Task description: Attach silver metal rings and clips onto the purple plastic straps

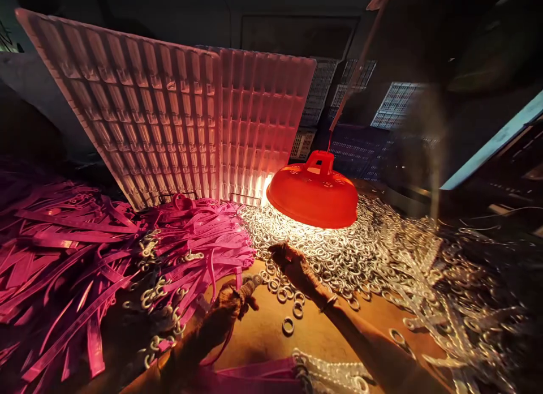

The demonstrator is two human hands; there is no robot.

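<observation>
My left hand (pixel 238 296) is low in the middle, its fingers closed around a pink strap (pixel 228 336) that trails down below it. Wrappings cover some of its fingers. To its upper right, my right hand (pixel 292 259) reaches to the near edge of a large heap of metal rings (pixel 322 252). Its fingers are drawn together; whatever they hold is too small to make out. Left of both hands lies a pile of pink straps (pixel 212 235), some with metal fittings. Another pink strap (pixel 258 377) with a pale beaded chain (pixel 335 371) lies near the front edge.
A red lamp shade (pixel 314 193) hangs low over the rings, lit underneath. Behind the straps stand two ribbed translucent panels (pixel 148 99). Pale chains (pixel 458 309) are heaped at the right. More pink straps (pixel 55 269) spread across the left, and crates (pixel 352 148) stand behind.
</observation>
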